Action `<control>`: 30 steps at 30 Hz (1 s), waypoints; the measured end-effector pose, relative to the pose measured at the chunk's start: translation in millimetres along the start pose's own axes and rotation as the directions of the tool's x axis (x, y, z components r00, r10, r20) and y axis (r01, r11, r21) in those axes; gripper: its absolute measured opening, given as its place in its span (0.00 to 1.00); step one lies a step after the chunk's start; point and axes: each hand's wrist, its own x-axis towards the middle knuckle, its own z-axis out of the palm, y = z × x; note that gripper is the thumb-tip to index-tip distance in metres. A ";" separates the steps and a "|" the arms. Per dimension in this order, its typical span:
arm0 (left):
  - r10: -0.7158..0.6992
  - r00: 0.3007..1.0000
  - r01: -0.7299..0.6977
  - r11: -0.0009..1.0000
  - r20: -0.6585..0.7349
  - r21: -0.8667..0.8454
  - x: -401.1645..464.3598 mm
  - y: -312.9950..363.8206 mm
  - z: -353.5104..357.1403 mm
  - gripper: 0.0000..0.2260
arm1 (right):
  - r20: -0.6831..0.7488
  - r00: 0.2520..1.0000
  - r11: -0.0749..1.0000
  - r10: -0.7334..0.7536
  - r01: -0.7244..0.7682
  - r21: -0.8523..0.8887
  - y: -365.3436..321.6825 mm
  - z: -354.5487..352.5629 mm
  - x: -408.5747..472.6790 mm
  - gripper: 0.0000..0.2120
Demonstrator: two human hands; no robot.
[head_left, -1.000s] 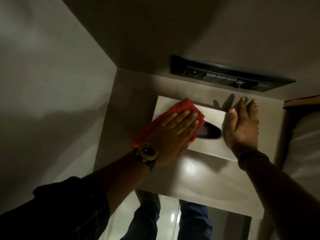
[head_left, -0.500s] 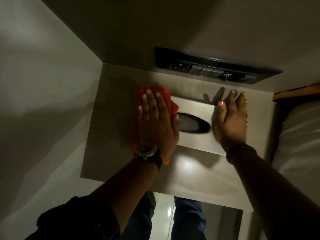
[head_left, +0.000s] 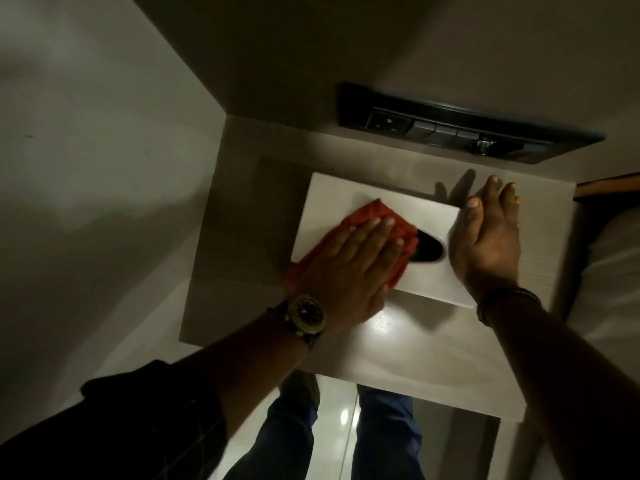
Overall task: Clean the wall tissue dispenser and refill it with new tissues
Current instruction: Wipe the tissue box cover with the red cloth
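The left hand (head_left: 349, 265) lies flat, fingers spread, pressing a soft red cloth (head_left: 377, 220) against the pale tissue dispenser (head_left: 332, 202), which sits on the bench (head_left: 242, 202) below a dark switch panel (head_left: 450, 129). The cloth partly covers the dark oval slot (head_left: 427, 249). The right hand (head_left: 488, 240) rests open against the dispenser's right end, gripping nothing; the box looks rigid and probably light, so bracing its ends seems wise.
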 end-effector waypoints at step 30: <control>-0.279 0.960 0.279 0.960 -0.037 -0.016 -18.0 -23.4 -6.5 0.27 | -0.020 1.000 1.000 -0.018 0.018 -0.015 3.1 4.0 1.3 0.31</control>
